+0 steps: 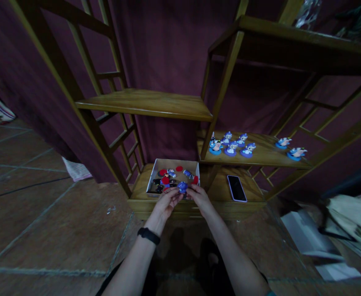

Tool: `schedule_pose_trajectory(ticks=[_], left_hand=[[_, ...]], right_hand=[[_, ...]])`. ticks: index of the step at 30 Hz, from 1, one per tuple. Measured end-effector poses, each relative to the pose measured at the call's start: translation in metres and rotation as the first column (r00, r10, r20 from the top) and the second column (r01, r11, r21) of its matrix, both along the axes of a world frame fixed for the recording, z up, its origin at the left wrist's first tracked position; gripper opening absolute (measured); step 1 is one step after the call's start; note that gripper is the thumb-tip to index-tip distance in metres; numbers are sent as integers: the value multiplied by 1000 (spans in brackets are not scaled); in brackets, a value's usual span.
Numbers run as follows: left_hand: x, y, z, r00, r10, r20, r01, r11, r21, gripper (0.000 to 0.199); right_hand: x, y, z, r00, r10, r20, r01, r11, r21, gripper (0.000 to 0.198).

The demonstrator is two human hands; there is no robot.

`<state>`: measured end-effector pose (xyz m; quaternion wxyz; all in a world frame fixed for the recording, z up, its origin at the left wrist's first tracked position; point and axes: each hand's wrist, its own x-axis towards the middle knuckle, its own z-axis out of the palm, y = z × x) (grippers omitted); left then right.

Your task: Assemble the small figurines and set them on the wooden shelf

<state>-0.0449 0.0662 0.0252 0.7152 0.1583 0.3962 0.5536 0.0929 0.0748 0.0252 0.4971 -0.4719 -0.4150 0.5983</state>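
Observation:
Between my two hands is a small purple-blue figurine (pixel 182 186), held over the front edge of a shallow cardboard box (pixel 151 174). My left hand (pixel 167 200) pinches it from the left, with a black band round that wrist. From the other side, the fingers of my right hand (pixel 200 197) close on it too. Inside the box lie several figurines (pixel 165 181) in red, blue and black, along with a red disc (pixel 179 168). The lower part of the held figurine is partly hidden by my fingers.
Several figurines on purple and blue bases (pixel 230 149) stand on the right shelf (pixel 260 150); two more (pixel 296 153) are farther right. A phone (pixel 237 188) lies on the lower shelf. An upper shelf board (pixel 146 102) overhangs the box. A pale bag (pixel 353 218) sits at the right.

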Motion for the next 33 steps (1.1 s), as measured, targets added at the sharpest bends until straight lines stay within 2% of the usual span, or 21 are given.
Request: schedule_pose_trajectory(ticks=[9, 16, 20, 25, 33], left_hand=[[1, -4, 6, 991, -92, -95, 94, 995, 23, 16], [-1, -2, 5, 974, -91, -207, 100, 995, 32, 18], [-1, -3, 4, 983, -73, -170, 78, 997, 20, 16], [2, -2, 2, 995, -34, -99, 34, 999, -1, 15], [1, 0, -3, 1000, -16, -9, 16, 1000, 22, 13]], right_hand=[[5, 2, 2, 996, -53, -73, 47, 996, -79, 28], [7, 5, -5, 999, 0, -51, -7, 991, -133, 23], [7, 5, -4, 998, 37, -53, -43, 993, -112, 27], [5, 2, -1, 996, 18, -87, -27, 995, -100, 29], [1, -2, -1, 987, 41, -156, -57, 994, -98, 31]])
